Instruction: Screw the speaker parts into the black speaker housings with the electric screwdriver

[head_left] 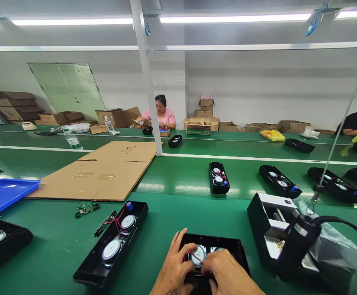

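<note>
A black speaker housing (227, 246) lies at the near edge of the green bench, with a round silver driver (198, 254) and red wires inside. My left hand (174, 266) rests on the housing's left end, fingers curled against the driver. My right hand (227, 274) lies over the housing's middle, its fingertips pinched at the driver and wires. What the fingers grip is too small to name. A second open housing (111, 246) with two drivers and red wires lies at an angle to the left.
A black powered screwdriver (298, 241) with a thick cable hangs at the right over a black-and-white box (270, 217). More open housings (219, 178) ride the green belt. A flattened cardboard sheet (105, 172), a blue tray (3, 194) and a small circuit board (86, 208) lie to the left. A person sits far across.
</note>
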The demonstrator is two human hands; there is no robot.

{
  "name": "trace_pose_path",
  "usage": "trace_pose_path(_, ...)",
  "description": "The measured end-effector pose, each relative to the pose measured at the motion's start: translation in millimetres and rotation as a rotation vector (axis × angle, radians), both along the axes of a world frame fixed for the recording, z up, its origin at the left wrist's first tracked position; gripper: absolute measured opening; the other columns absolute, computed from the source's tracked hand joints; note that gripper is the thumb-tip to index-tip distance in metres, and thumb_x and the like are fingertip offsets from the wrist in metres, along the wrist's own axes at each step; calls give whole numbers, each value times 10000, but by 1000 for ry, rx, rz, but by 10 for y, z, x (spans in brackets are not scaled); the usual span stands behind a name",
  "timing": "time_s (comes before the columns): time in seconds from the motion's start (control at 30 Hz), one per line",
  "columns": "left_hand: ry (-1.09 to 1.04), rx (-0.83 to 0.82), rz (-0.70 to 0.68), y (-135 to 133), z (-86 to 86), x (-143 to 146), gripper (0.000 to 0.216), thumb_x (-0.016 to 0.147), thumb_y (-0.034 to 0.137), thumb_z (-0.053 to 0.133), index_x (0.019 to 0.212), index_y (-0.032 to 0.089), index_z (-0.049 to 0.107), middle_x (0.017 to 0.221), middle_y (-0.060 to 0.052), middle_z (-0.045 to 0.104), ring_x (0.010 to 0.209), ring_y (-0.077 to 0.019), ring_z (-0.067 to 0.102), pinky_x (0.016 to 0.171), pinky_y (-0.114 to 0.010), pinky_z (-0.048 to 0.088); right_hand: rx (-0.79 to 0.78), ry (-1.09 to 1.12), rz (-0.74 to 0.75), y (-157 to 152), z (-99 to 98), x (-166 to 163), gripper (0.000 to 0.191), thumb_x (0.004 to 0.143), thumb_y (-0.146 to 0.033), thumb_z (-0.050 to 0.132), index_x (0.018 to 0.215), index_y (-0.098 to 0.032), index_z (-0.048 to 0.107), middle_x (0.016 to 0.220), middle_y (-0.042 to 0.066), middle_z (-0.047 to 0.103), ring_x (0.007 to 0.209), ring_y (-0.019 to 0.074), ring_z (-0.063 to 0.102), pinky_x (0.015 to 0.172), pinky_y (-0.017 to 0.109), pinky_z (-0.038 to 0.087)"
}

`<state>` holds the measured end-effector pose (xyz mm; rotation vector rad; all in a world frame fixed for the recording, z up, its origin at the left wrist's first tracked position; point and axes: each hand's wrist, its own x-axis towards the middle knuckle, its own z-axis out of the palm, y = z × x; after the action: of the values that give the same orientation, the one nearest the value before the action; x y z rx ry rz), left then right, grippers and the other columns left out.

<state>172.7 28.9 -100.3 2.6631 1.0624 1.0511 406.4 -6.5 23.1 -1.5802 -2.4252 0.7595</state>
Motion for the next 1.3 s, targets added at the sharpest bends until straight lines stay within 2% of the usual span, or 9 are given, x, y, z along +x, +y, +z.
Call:
trace_pose_path(0.1,72,-212,-26,38,305,3,362,576,180,968,874,317,816,1273,-10,754,1571,-452,396,1333,-703,235,-89,98,-84,-39,29,11,529,757,-67,680,1223,-290,798,1343,62,785,1258,276,702,1074,321,505)
trace_pose_path(0.2,122,-499,-1,176,697,84,342,529,319,1060,790,323,839,1177,0,771,1482,-425,460,1312,-639,263,-109,85,-81,91,101,23,552,743,-76,687,1240,-288,796,1329,73,787,1258,288,704,1051,337,503)
trace_pose_path(0.3,131,-722,-10,440,1008,224,373,496,426,1082,726,287,824,1131,-4,770,1307,-357,571,1172,-492,412,-102,46,-22,389,250,63,454,711,-83,697,1095,-277,844,1061,46,830,1083,279,740,879,309,500)
trace_pose_path(0.4,133,-794,-54,737,1156,351,412,510,501,1056,651,242,767,1057,10,757,1084,-265,650,918,-349,473,-153,42,20,752,380,144,276,627,-124,771,867,-242,836,705,-27,699,709,192,644,612,281,392)
trace_pose_path(0.53,120,-872,-98,969,1201,442,514,504,566,1018,556,204,658,984,22,729,880,-187,645,697,-287,406,-246,55,68,1109,445,252,218,576,-167,863,778,-233,812,650,-79,602,618,128,518,542,258,332)
trace_pose_path(0.63,92,-918,-125,1014,1208,465,538,486,579,1012,555,200,637,1025,20,728,892,-182,649,682,-276,402,-278,71,91,1185,457,284,194,595,-182,877,771,-235,815,664,-86,618,632,121,523,558,250,356)
trace_pose_path(0.8,62,-975,-152,1064,1191,475,572,451,582,1018,527,199,601,1007,9,719,919,-195,653,686,-279,419,-208,43,43,1039,447,257,226,568,-257,928,766,-233,823,585,-80,502,588,131,442,528,288,280)
trace_pose_path(1.1,48,-995,-183,1079,1202,474,574,423,598,1014,524,205,609,964,3,706,928,-208,652,705,-288,431,-78,39,-60,871,349,203,365,582,-273,923,945,-273,883,705,-44,666,723,173,568,651,282,342)
trace_pose_path(1.3,60,-995,-211,1099,1218,467,552,436,598,1017,537,207,639,955,-1,710,945,-213,650,735,-289,443,-94,72,-37,845,369,212,252,635,-258,866,887,-260,872,717,-33,710,730,177,603,648,288,349)
